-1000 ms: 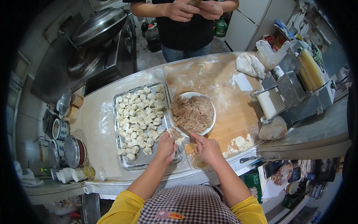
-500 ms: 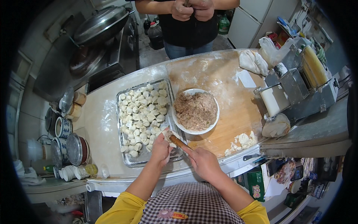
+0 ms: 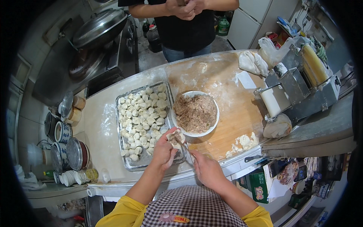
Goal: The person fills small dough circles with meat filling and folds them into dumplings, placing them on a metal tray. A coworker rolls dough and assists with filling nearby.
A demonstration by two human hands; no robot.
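A floury dough wrapper [image 3: 175, 135] with a smear of meat filling on it lies in my left hand [image 3: 163, 152], whose fingers cup it from the left. My right hand [image 3: 207, 167] grips a flat wooden filling stick [image 3: 187, 150], its tip against the wrapper. Both hands are over the near right corner of a metal tray [image 3: 123, 158] that carries many small round dumplings [image 3: 140, 113]. Just beyond them, to the right, is a white bowl [image 3: 218, 118] full of minced meat filling [image 3: 196, 110].
Dough scraps [image 3: 244, 143] lie at the worktop's near right edge. A dough-rolling machine [image 3: 293, 89] stands at the right, with a cloth-like bundle [image 3: 252, 63] behind it. Jars and lidded pots [image 3: 63, 131] line the left. Across the worktop stands another person [image 3: 185, 32], hands together.
The stick has turned from flat and broad to nearly edge-on. The wrapper now lies more open, showing filling. The other person's hands have shifted slightly left.
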